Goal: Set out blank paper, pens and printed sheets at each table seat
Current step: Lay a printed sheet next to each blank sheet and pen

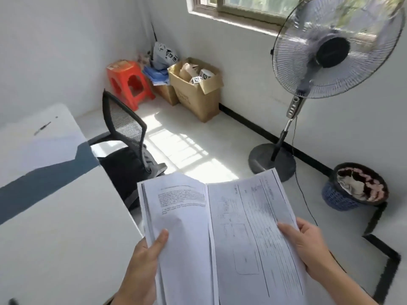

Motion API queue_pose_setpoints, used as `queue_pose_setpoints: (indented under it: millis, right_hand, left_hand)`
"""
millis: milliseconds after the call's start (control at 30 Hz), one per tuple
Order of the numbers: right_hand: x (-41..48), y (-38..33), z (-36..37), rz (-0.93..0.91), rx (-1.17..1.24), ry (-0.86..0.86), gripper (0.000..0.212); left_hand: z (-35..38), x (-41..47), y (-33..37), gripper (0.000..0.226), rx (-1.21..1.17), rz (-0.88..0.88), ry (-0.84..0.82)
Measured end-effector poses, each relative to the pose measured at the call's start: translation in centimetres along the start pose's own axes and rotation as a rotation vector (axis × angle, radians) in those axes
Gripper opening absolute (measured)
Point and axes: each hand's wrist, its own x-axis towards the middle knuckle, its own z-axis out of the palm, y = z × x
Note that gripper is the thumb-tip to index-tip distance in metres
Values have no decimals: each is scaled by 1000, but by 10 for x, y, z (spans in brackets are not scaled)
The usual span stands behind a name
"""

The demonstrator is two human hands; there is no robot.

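I hold the white printed sheets fanned apart beside the white table, left hand and right hand each pinching a bundle, probably to separate one seat's share.

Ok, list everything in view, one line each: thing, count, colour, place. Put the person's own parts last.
printed sheets: two bundles, white with dark print, held in front, off the table's right edge
table: one, white with a dark blue band, left
blank paper: at least one sheet, white, far end of table
pen: one, dark, far end of table
office chair: one, black mesh, beside table
stool: one, orange-red, far corner
cardboard boxes: two, brown, by the far wall
standing fan: one, grey and black, right
waste basket: one, blue, dark liner, right wall
window: one, top
left hand: grip on left bundle
right hand: grip on right bundle
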Motion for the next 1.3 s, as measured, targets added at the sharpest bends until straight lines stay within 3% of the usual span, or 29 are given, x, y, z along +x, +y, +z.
queue_pose_setpoints:
  millis: [167, 300, 533, 667, 767, 967, 1133, 1300]
  right_hand:
    - [81, -51, 48, -60, -160, -180, 7]
    - [131, -76, 112, -107, -272, -308, 11]
    - [181, -149, 222, -196, -358, -494, 27]
    - [207, -179, 274, -253, -433, -555, 38]
    - [222, -192, 315, -238, -487, -626, 32]
    - [258, -228, 428, -273, -661, -864, 27]
    - [287, -249, 529, -213, -759, -1051, 35]
    - [288, -235, 626, -173, -862, -1198, 37]
  left_hand:
    - [-7, 27, 9, 24, -86, 13, 289]
    - [-20, 59, 29, 26, -207, 15, 422]
    - [-43, 114, 99, 35, -342, 112, 486]
    - [-54, 127, 127, 7, -380, 193, 495]
    - [-68, 135, 131, 12, -412, 198, 573]
    - [-83, 156, 150, 15, -586, 147, 918]
    - [-87, 182, 177, 10, -662, 138, 1102]
    - [-84, 191, 169, 21, -810, 1, 1357]
